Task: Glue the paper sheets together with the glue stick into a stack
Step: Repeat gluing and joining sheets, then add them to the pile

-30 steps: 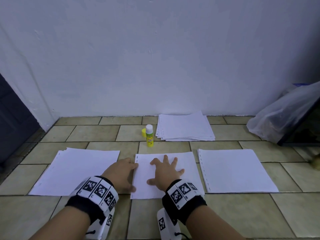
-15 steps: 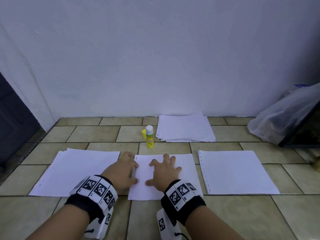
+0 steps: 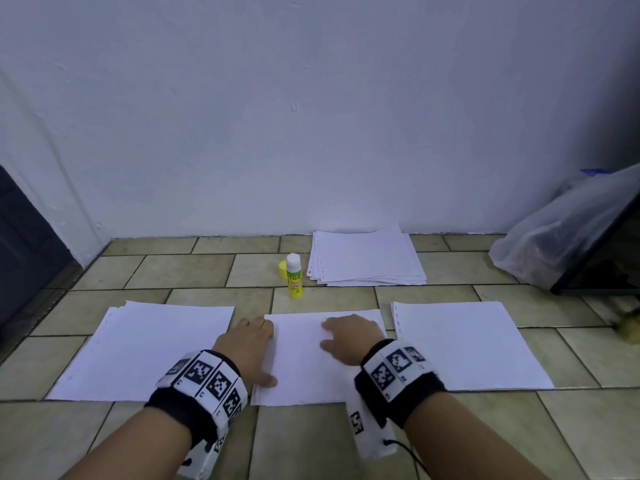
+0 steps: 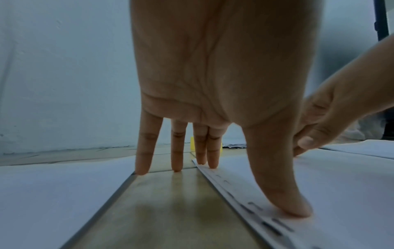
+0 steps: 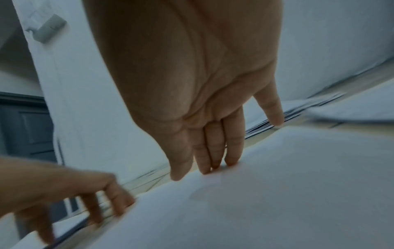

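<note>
While both hands press flat, the middle sheet (image 3: 304, 362) lies on the floor between two other paper piles. Left hand (image 3: 247, 348) is spread, thumb on the punched edge. Right hand (image 3: 349, 337), fingers straight, has slid rightward across the sheet since a second ago: a smoothing stroke, so likely a bond being seated. Glue stick (image 3: 294, 276) stands uncapped beyond, untouched; next sheet pending.

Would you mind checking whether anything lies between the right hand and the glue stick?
Nothing visible does. The right hand rests flat on the middle sheet; only bare paper and floor tile separate it from the upright, uncapped glue stick.
</note>
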Action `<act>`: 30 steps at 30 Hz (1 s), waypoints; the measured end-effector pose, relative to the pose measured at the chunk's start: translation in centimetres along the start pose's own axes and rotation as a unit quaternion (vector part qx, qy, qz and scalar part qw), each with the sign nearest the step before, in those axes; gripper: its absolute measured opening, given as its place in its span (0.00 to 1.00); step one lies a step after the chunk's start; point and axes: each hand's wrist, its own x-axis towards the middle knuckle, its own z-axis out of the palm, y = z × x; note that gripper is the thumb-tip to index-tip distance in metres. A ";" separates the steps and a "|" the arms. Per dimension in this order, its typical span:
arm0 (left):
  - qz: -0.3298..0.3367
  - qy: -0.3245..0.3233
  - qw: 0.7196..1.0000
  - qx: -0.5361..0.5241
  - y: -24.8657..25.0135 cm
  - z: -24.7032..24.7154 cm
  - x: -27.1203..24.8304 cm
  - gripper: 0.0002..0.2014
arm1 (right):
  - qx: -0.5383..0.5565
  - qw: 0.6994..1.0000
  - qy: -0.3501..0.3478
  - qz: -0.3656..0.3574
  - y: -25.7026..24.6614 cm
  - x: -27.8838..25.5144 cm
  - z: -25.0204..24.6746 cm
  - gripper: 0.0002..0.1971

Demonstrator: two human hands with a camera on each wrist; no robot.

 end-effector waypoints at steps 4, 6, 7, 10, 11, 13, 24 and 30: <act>0.011 0.008 1.000 0.019 0.0 -0.1 0.0 0.38 | -0.013 0.997 0.024 0.065 3.4 -1.0 -1.1 0.23; 0.013 0.013 0.999 0.032 0.1 -0.4 0.0 0.37 | -0.037 0.996 0.031 0.082 3.5 -1.3 -1.3 0.24; 0.012 0.012 0.999 0.036 0.2 -0.5 0.0 0.37 | -0.059 0.994 0.038 0.080 3.1 -1.3 -1.3 0.22; 0.013 0.001 0.999 0.050 0.5 -0.9 0.1 0.35 | -0.131 0.987 0.060 0.064 1.8 -1.3 -1.0 0.16; 0.012 -0.005 0.998 0.059 0.7 -0.9 0.0 0.34 | -0.138 0.986 0.063 0.062 1.4 -1.3 -0.7 0.16; 0.009 -0.017 0.997 0.078 1.1 -0.8 0.0 0.33 | -0.130 0.988 0.066 0.056 0.8 -1.4 -0.2 0.17; 0.085 0.022 0.993 0.083 1.3 -0.8 -1.3 0.23 | -0.043 0.996 0.058 0.055 -2.8 -1.1 2.0 0.22; 0.134 -0.029 0.991 -0.003 1.8 -1.4 -1.6 0.22 | -0.084 0.991 0.059 0.085 -3.5 -1.3 2.2 0.22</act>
